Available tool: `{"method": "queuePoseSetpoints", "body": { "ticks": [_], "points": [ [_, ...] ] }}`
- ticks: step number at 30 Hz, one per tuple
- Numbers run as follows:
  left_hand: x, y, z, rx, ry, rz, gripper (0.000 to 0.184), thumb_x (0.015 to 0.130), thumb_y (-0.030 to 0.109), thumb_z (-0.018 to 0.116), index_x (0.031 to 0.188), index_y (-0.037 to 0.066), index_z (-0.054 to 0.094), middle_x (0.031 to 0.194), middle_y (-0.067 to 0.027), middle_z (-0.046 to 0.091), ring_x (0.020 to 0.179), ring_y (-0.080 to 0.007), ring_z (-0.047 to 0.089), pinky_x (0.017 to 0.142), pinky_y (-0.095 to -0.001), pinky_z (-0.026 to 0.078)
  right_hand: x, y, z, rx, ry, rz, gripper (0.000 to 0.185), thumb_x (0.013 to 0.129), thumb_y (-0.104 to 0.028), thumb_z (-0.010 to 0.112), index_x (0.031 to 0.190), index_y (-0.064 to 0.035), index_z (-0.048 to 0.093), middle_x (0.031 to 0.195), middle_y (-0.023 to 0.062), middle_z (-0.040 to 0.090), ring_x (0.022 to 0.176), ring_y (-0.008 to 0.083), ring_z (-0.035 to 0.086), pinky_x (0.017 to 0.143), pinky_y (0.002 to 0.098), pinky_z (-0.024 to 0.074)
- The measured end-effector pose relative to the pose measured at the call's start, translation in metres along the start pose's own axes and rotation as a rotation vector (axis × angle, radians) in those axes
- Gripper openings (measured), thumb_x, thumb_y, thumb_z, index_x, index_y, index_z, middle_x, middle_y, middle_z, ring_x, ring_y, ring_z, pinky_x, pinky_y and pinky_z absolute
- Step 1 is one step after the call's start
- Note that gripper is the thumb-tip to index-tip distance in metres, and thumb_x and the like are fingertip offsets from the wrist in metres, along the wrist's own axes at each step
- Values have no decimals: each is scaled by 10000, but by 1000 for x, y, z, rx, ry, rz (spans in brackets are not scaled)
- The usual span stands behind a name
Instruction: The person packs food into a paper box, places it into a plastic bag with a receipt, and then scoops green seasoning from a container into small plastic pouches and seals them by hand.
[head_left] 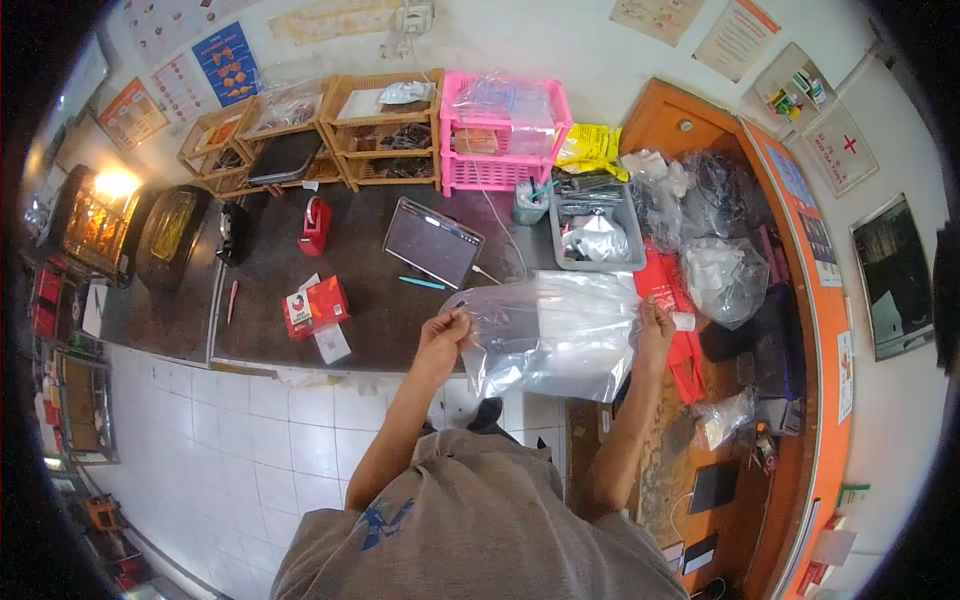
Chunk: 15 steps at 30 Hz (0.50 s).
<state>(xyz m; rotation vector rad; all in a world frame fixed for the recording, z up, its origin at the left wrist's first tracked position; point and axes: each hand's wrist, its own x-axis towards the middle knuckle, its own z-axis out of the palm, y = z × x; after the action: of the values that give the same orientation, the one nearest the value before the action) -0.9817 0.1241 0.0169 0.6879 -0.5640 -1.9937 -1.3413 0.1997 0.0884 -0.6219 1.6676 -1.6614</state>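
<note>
A large clear plastic bag (505, 345) is stretched out in front of my body, above the near edge of the dark counter. My left hand (447, 326) pinches its left edge. On the opposite side, my right hand (656, 322) is closed on the right edge. Through the film a whitish sheet-like layer shows; whether it lies inside or behind the bag I cannot tell. Red plastic bags (682, 350) lie just right of my right hand, beside a small white roll-like item (684, 321).
A tablet (433, 243) with a cable, a red box (315, 306) and a red tape dispenser (315, 226) sit on the counter (270, 270). Behind stand a pink rack (500, 175), brown racks (382, 135) and a grey bin (597, 258). Bundled plastic bags (725, 285) crowd the right.
</note>
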Motion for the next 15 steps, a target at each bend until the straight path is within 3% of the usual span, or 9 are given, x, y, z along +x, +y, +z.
{"method": "queuePoseSetpoints", "body": {
  "ticks": [1, 3, 4, 6, 7, 8, 10, 13, 15],
  "points": [
    [-2, -7, 1, 59, 52, -8, 76, 921, -12, 667, 963, 48, 648, 964, -71, 696, 796, -134, 637, 717, -270, 550, -5, 5, 1, -5, 3, 4, 271, 963, -291, 685, 761, -114, 649, 603, -44, 543, 508, 92, 500, 470, 270, 380],
    [-3, -21, 0, 113, 103, -13, 86, 914, -23, 669, 947, 52, 641, 963, -75, 695, 793, -137, 641, 702, -274, 551, -20, 8, 20, -873, 346, -588, 260, 908, -275, 731, 898, -22, 674, 744, 79, 671, 651, 234, 637, 587, 357, 484],
    [-1, -31, -7, 98, 108, -7, 109, 900, -41, 672, 946, 52, 638, 953, -76, 696, 791, -140, 644, 689, -277, 553, -30, 1, 26, -1193, 452, -850, 309, 862, -225, 759, 1031, 17, 671, 908, 171, 707, 812, 332, 682, 719, 428, 522],
    [-2, -41, -3, 79, 119, 1, 133, 885, -60, 675, 946, 51, 636, 944, -77, 697, 789, -142, 647, 675, -281, 556, -66, -2, 61, -984, 312, -725, 241, 854, -160, 757, 1027, -7, 690, 861, 158, 708, 769, 308, 679, 725, 399, 526],
    [-5, -44, 11, 86, 187, -47, 144, 864, -63, 697, 940, 41, 632, 920, -75, 695, 791, -146, 653, 663, -283, 554, -70, 33, 66, -842, 35, -539, 205, 854, -128, 753, 1013, -6, 706, 831, 122, 719, 753, 253, 685, 718, 353, 529],
    [-8, -47, 20, 94, 254, -96, 161, 842, -65, 719, 934, 31, 629, 896, -72, 693, 794, -151, 660, 651, -285, 552, -100, 9, 96, -557, -276, -242, 154, 854, -105, 762, 944, 9, 711, 800, 81, 719, 744, 159, 674, 687, 294, 519],
    [-1, -80, 1, 78, 230, -129, 177, 842, -7, 742, 975, 52, 641, 900, -50, 679, 804, -151, 656, 662, -286, 539, -113, 54, 118, -432, -620, -163, 111, 857, -78, 763, 896, 8, 704, 794, 66, 714, 744, 90, 654, 659, 260, 511],
    [-12, -69, 10, 13, 231, -247, 206, 836, 88, 773, 1001, 53, 655, 897, -31, 673, 808, -138, 648, 665, -285, 515, -113, 85, 121, -202, -580, -77, 98, 864, -66, 761, 854, 7, 697, 782, 55, 710, 725, 74, 643, 645, 254, 507],
    [-21, -67, 13, 240, 161, -83, 206, 797, 62, 765, 973, 61, 657, 886, -36, 684, 795, -130, 647, 664, -282, 507, -109, 86, 110, -417, -490, -173, 86, 838, -43, 757, 824, 9, 690, 753, 83, 703, 679, 116, 653, 634, 268, 508]
  ]
}}
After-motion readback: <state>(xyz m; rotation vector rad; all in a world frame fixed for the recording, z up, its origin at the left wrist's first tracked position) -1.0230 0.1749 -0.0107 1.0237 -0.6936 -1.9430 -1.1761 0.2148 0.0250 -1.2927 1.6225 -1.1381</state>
